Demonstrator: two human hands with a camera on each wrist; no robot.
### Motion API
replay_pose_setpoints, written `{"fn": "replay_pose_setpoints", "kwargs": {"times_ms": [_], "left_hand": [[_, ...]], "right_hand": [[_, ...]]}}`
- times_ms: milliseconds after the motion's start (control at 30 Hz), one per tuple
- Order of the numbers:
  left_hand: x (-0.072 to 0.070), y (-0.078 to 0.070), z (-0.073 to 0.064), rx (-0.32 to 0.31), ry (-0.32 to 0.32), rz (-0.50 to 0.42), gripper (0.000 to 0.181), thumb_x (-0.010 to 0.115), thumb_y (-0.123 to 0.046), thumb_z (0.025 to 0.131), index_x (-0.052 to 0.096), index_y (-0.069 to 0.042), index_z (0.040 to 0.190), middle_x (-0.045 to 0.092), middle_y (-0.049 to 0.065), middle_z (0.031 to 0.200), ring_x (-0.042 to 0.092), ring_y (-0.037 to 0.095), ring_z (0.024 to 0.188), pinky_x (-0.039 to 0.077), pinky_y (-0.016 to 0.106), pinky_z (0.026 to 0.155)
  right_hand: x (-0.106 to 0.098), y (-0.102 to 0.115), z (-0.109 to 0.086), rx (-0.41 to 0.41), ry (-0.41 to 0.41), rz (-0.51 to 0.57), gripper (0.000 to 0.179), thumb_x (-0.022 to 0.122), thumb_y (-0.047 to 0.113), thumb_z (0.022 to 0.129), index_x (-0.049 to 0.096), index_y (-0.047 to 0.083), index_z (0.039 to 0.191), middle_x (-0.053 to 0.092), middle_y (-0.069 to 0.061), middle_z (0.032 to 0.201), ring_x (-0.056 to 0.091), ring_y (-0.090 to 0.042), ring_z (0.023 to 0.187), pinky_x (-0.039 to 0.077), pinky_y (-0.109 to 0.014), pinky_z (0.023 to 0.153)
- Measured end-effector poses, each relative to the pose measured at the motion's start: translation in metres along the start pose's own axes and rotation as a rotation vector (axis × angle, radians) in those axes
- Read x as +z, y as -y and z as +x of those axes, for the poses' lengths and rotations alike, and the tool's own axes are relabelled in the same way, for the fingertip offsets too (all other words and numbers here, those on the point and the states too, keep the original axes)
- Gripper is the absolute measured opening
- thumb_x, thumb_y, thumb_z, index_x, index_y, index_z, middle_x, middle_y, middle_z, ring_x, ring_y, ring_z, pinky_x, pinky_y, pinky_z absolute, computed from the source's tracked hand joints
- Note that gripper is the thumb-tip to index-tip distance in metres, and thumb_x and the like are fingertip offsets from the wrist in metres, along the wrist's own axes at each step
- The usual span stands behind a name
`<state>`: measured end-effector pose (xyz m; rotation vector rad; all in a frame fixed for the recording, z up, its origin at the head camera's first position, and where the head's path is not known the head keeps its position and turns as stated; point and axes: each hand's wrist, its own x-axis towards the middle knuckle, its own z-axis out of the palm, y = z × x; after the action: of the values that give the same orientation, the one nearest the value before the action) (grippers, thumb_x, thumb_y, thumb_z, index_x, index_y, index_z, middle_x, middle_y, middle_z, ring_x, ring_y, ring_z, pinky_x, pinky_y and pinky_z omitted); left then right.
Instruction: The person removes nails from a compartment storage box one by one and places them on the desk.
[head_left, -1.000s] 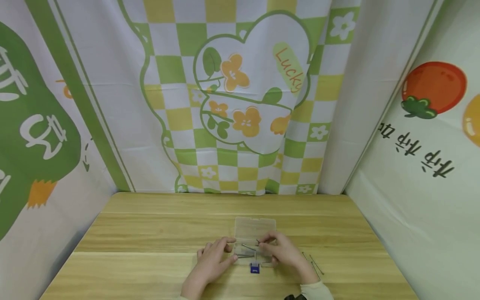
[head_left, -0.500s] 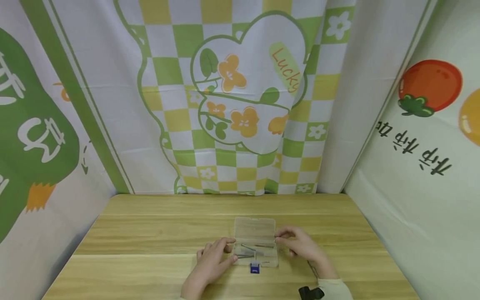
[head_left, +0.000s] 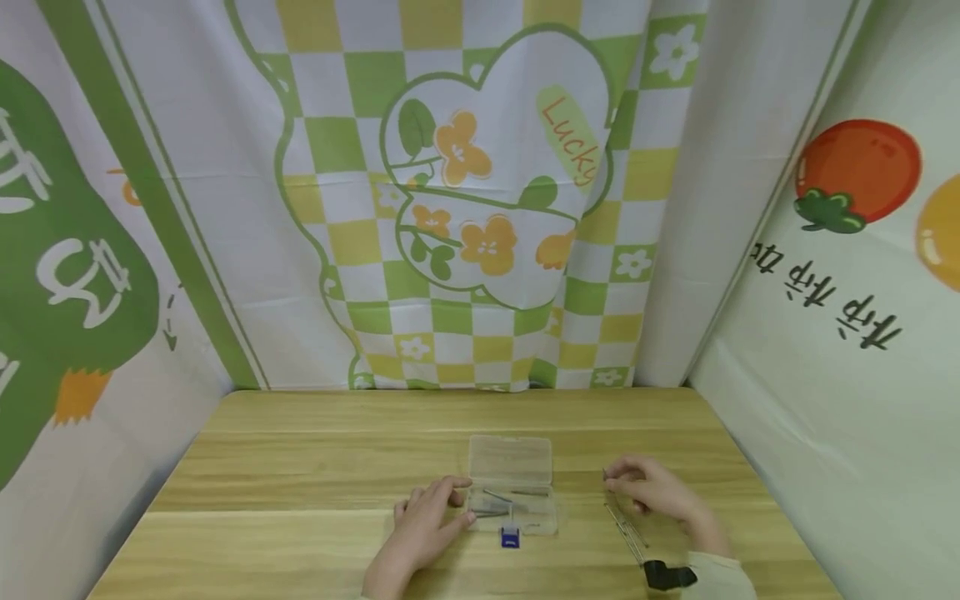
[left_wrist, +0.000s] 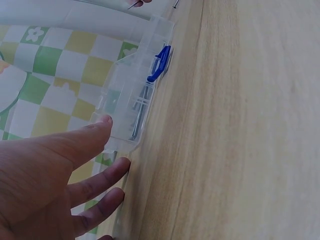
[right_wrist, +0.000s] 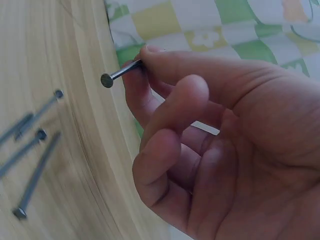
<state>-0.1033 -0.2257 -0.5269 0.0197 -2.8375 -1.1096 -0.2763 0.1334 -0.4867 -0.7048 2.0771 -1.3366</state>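
A clear plastic box lies with its lid folded back and a blue latch at its front. Inside are several nails. My left hand rests at the box's left end, its thumb touching the plastic in the left wrist view and the other fingers fairly straight. To the right of the box, my right hand pinches a nail between thumb and index finger, head outward. Below that hand, several loose nails lie on the table.
The wooden table is enclosed by printed cloths, with a checked curtain at its back edge. A black device sits on my right wrist, beside a light sleeve.
My right hand let go of a nail inside the box, moved right to the loose nails and now pinches a nail there. The left hand stays at the box.
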Motion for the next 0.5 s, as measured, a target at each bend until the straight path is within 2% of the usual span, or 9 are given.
{"fn": "replay_pose_setpoints", "kwargs": {"times_ms": [133,267,500], "left_hand": [[0.001,0.001,0.0,0.002,-0.011,-0.006,0.049,0.074,-0.035,0.099,0.06,-0.019,0.142,0.067,-0.003,0.116,0.055,0.028,0.109,0.031,0.07,0.096],[0.003,0.002,0.0,0.011,-0.03,0.001,0.047,0.074,-0.035,0.099,0.06,-0.02,0.142,0.067,-0.003,0.115,0.055,0.027,0.107,0.031,0.07,0.095],[0.002,0.003,0.0,0.002,0.001,0.0,0.05,0.073,-0.038,0.099,0.059,-0.02,0.144,0.067,-0.004,0.117,0.054,0.027,0.109,0.031,0.07,0.096]], "right_hand": [[-0.009,-0.004,-0.005,0.014,-0.006,0.009,0.036,0.063,0.016,0.107,0.058,-0.014,0.127,0.068,-0.018,0.109,0.052,-0.009,0.063,0.049,-0.027,0.058],[-0.016,-0.008,-0.011,-0.014,0.005,-0.009,0.033,0.062,0.012,0.107,0.058,-0.016,0.123,0.068,-0.015,0.1,0.052,-0.008,0.061,0.048,-0.025,0.057],[-0.024,-0.019,-0.021,-0.011,0.008,-0.079,0.026,0.061,0.005,0.104,0.06,-0.018,0.116,0.067,-0.012,0.093,0.052,-0.007,0.059,0.043,-0.022,0.054]]}}
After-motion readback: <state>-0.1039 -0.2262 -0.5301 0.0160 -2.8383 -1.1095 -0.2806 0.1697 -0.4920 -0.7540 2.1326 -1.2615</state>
